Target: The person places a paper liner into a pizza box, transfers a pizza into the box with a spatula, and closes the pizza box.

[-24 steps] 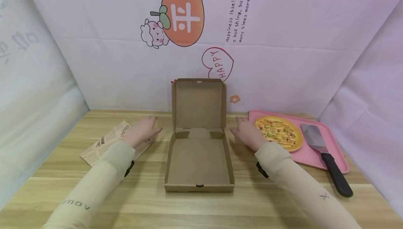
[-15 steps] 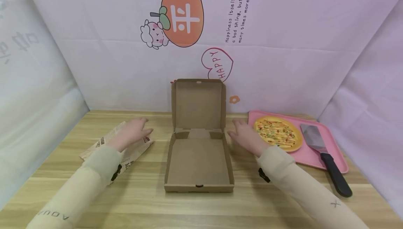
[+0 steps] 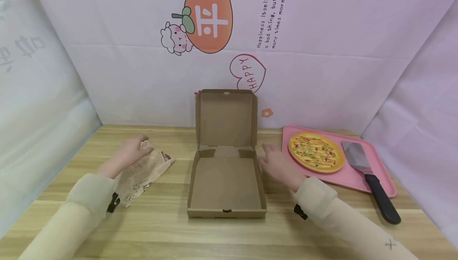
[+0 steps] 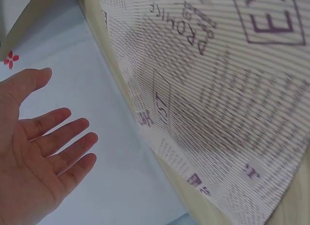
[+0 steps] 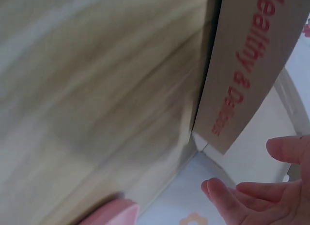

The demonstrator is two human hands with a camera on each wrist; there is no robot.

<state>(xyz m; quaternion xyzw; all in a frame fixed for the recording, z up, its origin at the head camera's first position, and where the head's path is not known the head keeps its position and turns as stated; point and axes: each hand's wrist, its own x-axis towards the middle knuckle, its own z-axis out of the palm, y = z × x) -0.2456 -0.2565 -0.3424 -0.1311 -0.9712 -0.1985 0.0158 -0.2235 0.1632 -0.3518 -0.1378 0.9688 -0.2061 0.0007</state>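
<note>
Over the printed wrapping paper (image 3: 148, 172) on the left side of the table hovers my left hand (image 3: 125, 154). Its fingers are spread and hold nothing, as the left wrist view of the hand (image 4: 43, 147) confirms. In the middle stands a cardboard pizza box (image 3: 225, 184) with its lid raised. My right hand (image 3: 280, 166) is beside the box's right edge, fingers loosely extended and holding nothing. The right wrist view shows that hand (image 5: 261, 196) near the box's printed side wall (image 5: 242, 75); whether they touch I cannot tell.
On the right lies a pink tray (image 3: 347, 182) bearing a pizza (image 3: 316, 152) and a metal spatula (image 3: 372, 180), whose black handle reaches past the tray's front edge. White printed cloth (image 3: 143, 73) walls the wooden table (image 3: 229, 238) at the back and sides.
My left hand has moved left and slightly down across the paper, uncovering its right part. My right hand has drawn slightly back toward me. Box, tray, pizza and spatula stay put.
</note>
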